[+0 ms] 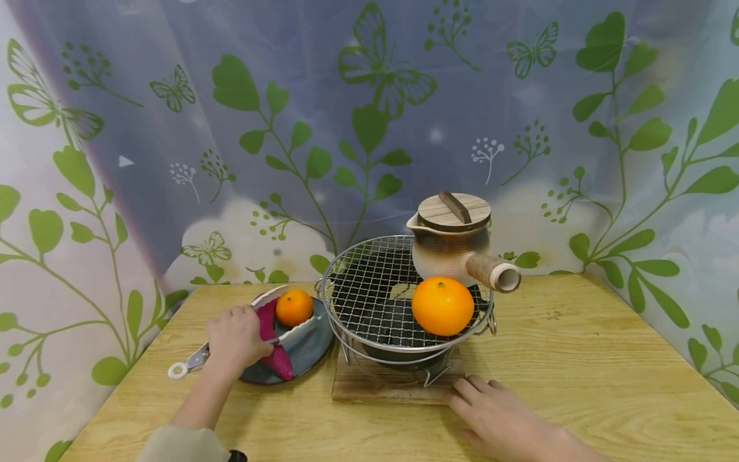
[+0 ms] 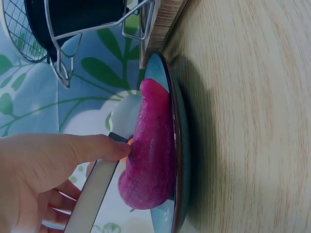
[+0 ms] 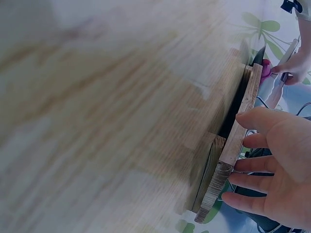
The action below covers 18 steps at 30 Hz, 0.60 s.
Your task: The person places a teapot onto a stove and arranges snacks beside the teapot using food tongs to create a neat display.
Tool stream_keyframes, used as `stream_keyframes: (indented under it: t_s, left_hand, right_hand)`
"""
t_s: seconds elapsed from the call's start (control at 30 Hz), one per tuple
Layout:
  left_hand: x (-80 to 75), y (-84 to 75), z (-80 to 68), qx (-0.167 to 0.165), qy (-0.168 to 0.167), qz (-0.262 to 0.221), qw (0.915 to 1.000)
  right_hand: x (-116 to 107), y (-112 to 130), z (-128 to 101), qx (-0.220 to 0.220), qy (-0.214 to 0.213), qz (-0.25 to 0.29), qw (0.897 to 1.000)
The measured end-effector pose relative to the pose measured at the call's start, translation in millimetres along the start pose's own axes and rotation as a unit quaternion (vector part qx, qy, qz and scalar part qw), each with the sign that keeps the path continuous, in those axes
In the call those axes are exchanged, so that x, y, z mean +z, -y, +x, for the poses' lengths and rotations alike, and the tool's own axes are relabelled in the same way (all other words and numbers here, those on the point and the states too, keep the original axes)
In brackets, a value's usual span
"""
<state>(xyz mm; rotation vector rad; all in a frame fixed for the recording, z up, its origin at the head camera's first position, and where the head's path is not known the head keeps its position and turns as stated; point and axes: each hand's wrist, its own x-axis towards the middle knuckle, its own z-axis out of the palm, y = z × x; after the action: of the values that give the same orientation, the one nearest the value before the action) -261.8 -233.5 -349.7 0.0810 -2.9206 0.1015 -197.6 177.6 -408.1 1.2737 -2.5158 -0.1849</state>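
I am watching the left hand (image 1: 233,340) closing its grip on white tongs (image 1: 271,321), whose arms are bracketing the small orange (image 1: 294,307) on the dark plate (image 1: 308,350) beside a purple sweet potato (image 1: 281,362). The squeeze should be gentle and centred, I judge, or the round fruit could be slipping out. The right hand (image 1: 499,417), fingers straight, is bracing the wooden base (image 3: 233,155) on the worktop (image 1: 577,359). The head view is showing the grill (image 1: 375,295); the left wrist view is hiding nearly all of the orange.

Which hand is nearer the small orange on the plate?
Left. The left hand grips tongs set around the small orange; the right hand rests by the wooden base, farther off.
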Motion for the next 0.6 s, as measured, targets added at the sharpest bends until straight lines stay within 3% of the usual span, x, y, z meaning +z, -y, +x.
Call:
stream_keyframes:
  t_s: [0.37,0.6]
  left_hand:
    - [0.7,-5.1,2.3,-0.008,0.0,0.017,0.9998]
    - [-0.9,-10.2,5.2,-0.012,-0.005,0.018,0.9997]
  right_hand:
    - [0.0,-0.7,-0.7,0.0,0.0,0.002,1.0]
    - [1.4,-0.6,-0.2,-0.011,-0.034,-0.009,0.999]
